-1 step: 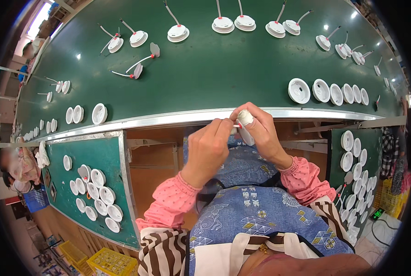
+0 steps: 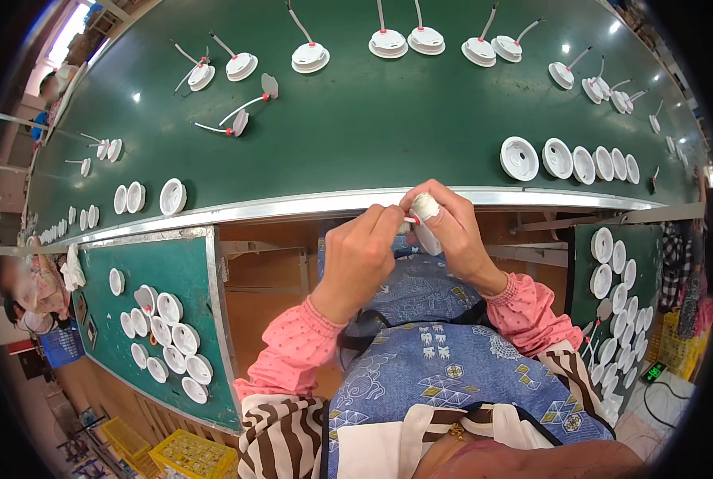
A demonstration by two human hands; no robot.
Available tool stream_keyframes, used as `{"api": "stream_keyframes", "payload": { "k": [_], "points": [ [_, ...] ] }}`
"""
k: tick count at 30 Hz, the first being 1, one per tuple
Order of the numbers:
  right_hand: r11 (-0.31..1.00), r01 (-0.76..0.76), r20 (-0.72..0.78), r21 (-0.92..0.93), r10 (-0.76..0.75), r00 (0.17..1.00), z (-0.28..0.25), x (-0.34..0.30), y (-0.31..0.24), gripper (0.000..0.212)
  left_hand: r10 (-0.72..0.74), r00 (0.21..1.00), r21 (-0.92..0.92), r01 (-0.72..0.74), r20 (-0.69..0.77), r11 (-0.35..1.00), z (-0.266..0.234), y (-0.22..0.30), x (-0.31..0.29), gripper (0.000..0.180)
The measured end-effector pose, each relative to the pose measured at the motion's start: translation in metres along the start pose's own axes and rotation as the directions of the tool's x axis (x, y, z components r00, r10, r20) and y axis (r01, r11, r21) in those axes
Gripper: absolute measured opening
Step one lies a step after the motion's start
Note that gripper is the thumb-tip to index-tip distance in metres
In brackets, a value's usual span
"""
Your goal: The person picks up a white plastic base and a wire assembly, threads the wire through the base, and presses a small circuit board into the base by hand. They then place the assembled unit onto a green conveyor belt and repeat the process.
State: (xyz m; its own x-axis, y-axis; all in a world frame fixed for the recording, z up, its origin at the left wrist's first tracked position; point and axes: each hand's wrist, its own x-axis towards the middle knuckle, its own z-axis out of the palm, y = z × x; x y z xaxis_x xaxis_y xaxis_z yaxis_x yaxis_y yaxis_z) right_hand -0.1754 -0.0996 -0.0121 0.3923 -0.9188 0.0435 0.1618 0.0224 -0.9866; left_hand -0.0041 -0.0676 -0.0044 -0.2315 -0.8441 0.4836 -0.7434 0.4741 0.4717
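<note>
My left hand (image 2: 360, 251) is closed in a pinch on a short white cable (image 2: 409, 219), just in front of my body. My right hand (image 2: 456, 231) grips a round white disc-shaped part (image 2: 428, 238), mostly hidden behind the fingers. A small red bushing (image 2: 417, 219) shows where the cable meets that part. White wrapping (image 2: 426, 206) covers the tip of my right thumb. Both hands are close together near the metal table edge (image 2: 292, 209).
Round white housings with cables (image 2: 310, 57) line the far side of the green table (image 2: 356, 120). White cups (image 2: 519, 158) stand along its near edge. More cups lie on the lower left board (image 2: 101, 319) and the right board (image 2: 584, 271). Yellow crates (image 2: 192, 455) stand low on the left.
</note>
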Motion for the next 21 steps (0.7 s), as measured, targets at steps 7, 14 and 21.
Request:
{"api": "stream_keyframes", "payload": {
  "k": [7,14,21],
  "points": [
    [0.961,-0.15,0.025,0.231,0.148,0.989,0.005,0.0,0.003,0.038,0.094,0.992,0.158,-0.106,0.085,0.982,-0.021,-0.024,0.002,0.031],
    [0.54,-0.406,0.153,0.737,0.453,0.879,-0.011,0.013,-0.005,0.041,-0.319,0.926,-0.126,0.299,-0.202,0.946,-0.048,-0.029,-0.007,0.048],
    [0.392,-0.573,0.321,0.719,0.544,0.775,0.009,0.011,-0.004,0.04,-0.334,0.934,-0.915,0.021,-0.126,0.403,-0.006,0.005,0.015,0.039]
  ]
}}
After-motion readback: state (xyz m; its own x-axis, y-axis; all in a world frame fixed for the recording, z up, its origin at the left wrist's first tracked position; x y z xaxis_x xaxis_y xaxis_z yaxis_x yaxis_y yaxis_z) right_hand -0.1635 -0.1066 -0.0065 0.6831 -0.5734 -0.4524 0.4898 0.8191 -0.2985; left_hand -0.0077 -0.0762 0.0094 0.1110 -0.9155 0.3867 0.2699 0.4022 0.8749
